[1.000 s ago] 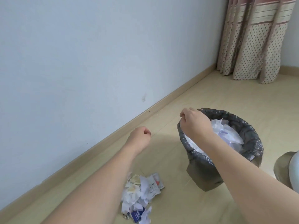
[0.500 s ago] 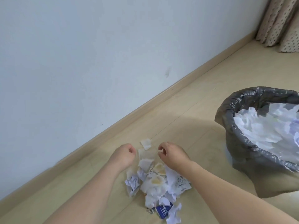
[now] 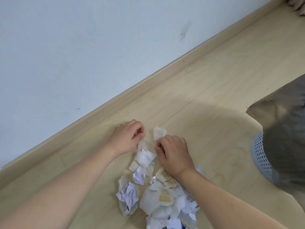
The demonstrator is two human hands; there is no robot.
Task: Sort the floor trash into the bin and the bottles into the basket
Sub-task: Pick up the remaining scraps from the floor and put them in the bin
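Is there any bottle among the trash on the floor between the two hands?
No, the pile by the left hand and right hand shows only crumpled paper and tissue.

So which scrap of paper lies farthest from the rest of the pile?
The small pale scrap just beyond the fingertips of both hands, toward the baseboard. It lies alone on bare floor, while the others are bunched together between the forearms.

A room in a home, by the look of it: pale wood-look laminate floor (image 3: 206, 90) meeting a plain bluish-white wall (image 3: 82, 47) along a matching skirting board (image 3: 132, 87), a fold of patterned curtain (image 3: 297, 5) in the far corner, and a small lined waste bin (image 3: 283, 146) standing on the floor
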